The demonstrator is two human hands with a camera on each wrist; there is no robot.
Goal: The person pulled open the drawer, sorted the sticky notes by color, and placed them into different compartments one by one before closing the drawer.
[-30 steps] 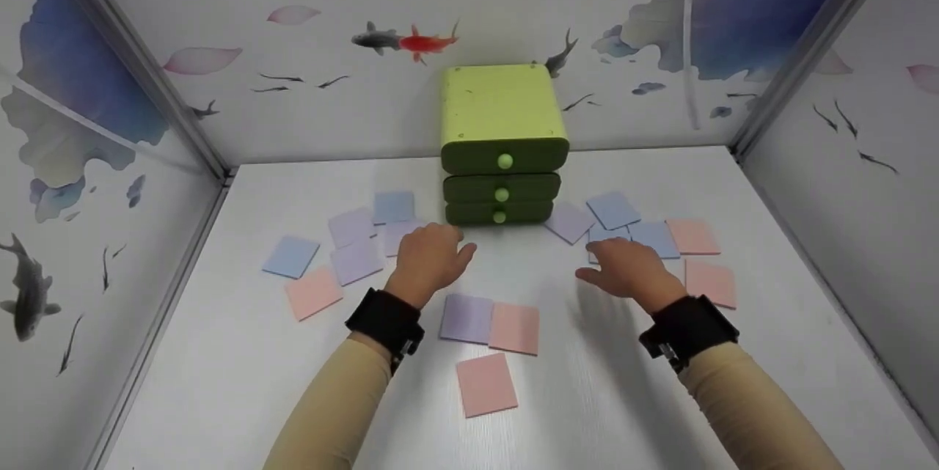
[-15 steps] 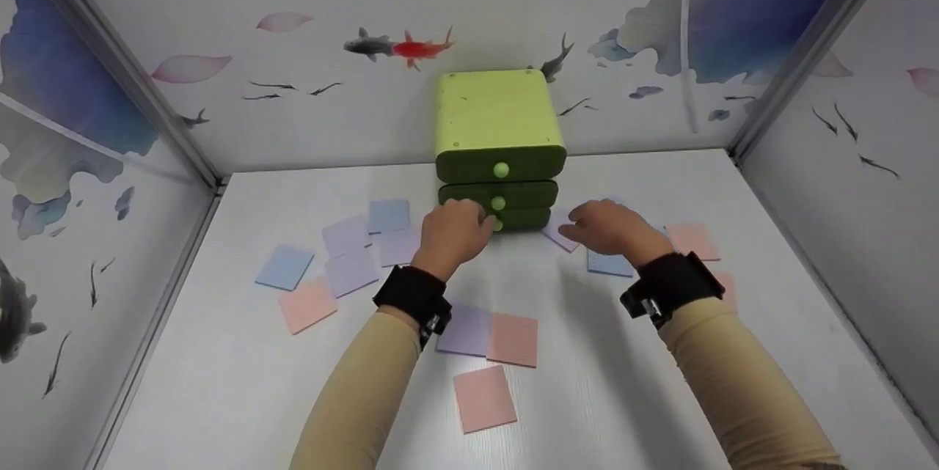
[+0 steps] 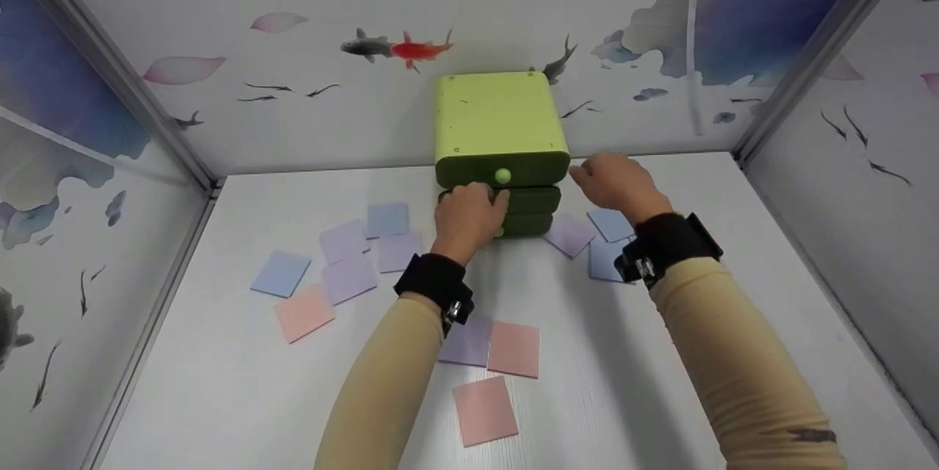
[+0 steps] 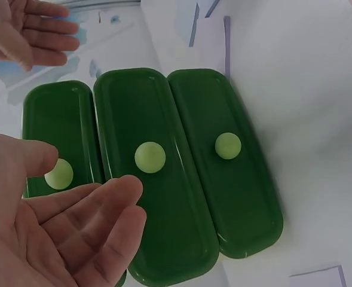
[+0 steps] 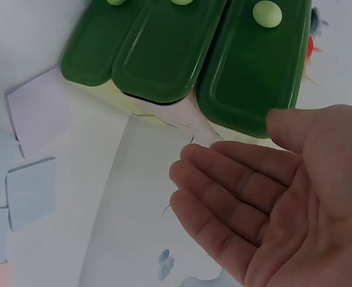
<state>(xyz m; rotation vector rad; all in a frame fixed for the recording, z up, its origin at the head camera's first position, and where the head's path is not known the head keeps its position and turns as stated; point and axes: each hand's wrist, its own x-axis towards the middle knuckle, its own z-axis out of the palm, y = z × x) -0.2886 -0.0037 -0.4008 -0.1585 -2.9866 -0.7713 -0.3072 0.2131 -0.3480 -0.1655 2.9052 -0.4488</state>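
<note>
A small light-green cabinet point(image 3: 499, 114) with dark green drawer fronts stands at the back of the table. Close in front of it is my left hand point(image 3: 469, 221), covering part of the lower drawers in the head view. In the left wrist view its thumb point(image 4: 41, 156) lies right at the top drawer's round knob point(image 4: 59, 175), with the other fingers loosely bent below and nothing held. My right hand point(image 3: 615, 182) is at the cabinet's right side, thumb overlapping the top drawer's corner in the right wrist view. Its relaxed fingers point(image 5: 223, 197) hold nothing.
Blue, purple and pink square cards lie on the white table point(image 3: 183, 382): several at left, such as a pink card point(image 3: 305, 313), more at right by a purple card point(image 3: 570, 235), and pink cards point(image 3: 485, 411) nearer the front. Printed wall panels point(image 3: 308, 133) enclose the back and sides.
Both hands have moved forward to the cabinet. The left went forward and right to the top drawer's front; the right went from above the right-hand cards to the cabinet's side.
</note>
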